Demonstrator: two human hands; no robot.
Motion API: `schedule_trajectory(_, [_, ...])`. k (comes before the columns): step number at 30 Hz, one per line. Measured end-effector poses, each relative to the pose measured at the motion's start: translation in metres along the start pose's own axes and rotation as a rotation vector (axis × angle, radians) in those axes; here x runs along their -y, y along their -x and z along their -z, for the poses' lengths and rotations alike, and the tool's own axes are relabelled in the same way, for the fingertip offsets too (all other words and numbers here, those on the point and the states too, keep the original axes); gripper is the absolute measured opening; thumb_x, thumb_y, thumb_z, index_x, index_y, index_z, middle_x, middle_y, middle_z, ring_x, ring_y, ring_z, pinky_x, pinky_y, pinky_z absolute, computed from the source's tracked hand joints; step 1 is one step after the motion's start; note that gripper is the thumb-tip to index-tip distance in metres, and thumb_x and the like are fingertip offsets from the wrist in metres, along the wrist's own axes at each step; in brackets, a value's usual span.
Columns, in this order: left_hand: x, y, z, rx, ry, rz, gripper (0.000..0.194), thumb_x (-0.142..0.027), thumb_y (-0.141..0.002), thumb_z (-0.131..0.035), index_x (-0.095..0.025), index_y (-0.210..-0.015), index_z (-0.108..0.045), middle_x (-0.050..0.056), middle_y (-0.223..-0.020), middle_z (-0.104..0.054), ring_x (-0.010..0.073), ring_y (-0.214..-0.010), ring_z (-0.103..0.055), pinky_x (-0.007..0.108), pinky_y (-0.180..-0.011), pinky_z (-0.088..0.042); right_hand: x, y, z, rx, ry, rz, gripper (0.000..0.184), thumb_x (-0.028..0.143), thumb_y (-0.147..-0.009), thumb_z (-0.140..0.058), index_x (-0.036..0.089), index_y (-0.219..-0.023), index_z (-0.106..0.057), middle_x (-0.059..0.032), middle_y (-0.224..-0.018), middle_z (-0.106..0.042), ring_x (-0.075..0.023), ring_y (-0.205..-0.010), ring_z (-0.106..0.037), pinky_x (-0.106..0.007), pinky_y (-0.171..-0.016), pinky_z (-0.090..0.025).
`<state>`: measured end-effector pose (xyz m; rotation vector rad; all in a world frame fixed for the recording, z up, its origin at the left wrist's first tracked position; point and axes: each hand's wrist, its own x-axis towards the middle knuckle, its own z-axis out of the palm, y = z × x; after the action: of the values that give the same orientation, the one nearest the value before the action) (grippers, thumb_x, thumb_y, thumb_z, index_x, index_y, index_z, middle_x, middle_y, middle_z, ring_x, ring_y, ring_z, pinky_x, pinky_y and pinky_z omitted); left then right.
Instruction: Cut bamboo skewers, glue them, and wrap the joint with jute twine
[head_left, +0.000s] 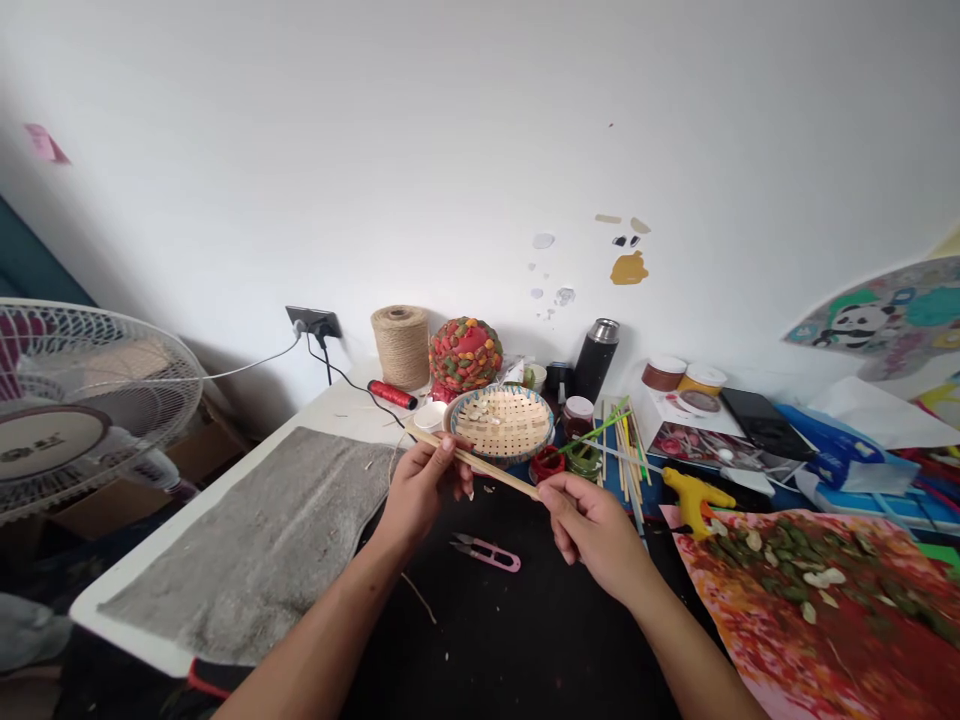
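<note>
A pale, slim wooden stick (499, 476) slants across the middle of the head view, raised above the black mat (495, 650). My left hand (429, 480) pinches it near its far left part, thumb on top. At its right end, the fingertips of my right hand (585, 515) are closed on it. Pink thread snips (491, 553) lie on the mat below the stick. Just behind the stick sits a woven bamboo basket (502, 425) with small pale pieces inside. Open jars of red paint (547, 462) and green paint (585, 458) stand beyond my right hand.
A grey cloth (255, 540) covers the table's left side, near a fan (82, 400). Behind are a twine spool (400, 345), a seed-covered ball (465, 355) and a black flask (597, 360). Rightward lie a yellow glue gun (697, 497) and a painted sheet (832, 640) with seeds.
</note>
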<state>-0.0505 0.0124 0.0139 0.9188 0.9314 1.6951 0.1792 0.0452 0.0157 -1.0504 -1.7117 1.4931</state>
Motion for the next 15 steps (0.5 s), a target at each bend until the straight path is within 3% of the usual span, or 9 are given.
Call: schedule_trajectory(15, [-0.0010,-0.0010,0.0025,0.013,-0.036,-0.010,0.048,-0.059,-0.082,-0.084,-0.013,-0.096,-0.076,0.001,-0.063,-0.067,0.0142,-0.053,-0.064,0.023,-0.048,-0.045,-0.0044,-0.0005,-0.0004,-0.032,-0.042,-0.008,0.053,0.073,-0.090,-0.065,0.020,-0.092,-0.066,0.0062,-0.051,-0.052,-0.0114,-0.041,-0.045,-0.022,-0.040,-0.025])
